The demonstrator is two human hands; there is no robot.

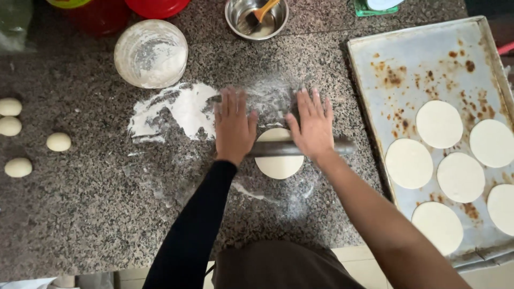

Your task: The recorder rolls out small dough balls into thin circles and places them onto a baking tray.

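At the center of the frame, a person's two hands press flat on a dark rolling pin (278,148) lying across a pale round of dough (278,163) on a speckled granite counter (96,214). The left hand (234,128), on a black-sleeved arm, rests palm down on the pin's left end, its fingers (230,104) stretched out straight and close together, gripping nothing. The right hand (312,127), bare-armed, lies the same way toward the pin's right end, fingers extended and slightly spread, pressing rather than clasping.

A patch of white flour (176,109) is smeared over the counter just left of the hands. Above it, in the upper left, stands a round flour-dusted container (151,52). At the top center sits a steel bowl (235,13) with a wooden-handled brush (261,12) in it; red containers (155,6) are cut off by the top edge. Four small dough balls (58,142) lie well apart along the left edge.

On the right, a rust-spotted metal baking tray (417,53) holds seven flattened dough discs (439,123), set near one another in its lower half.
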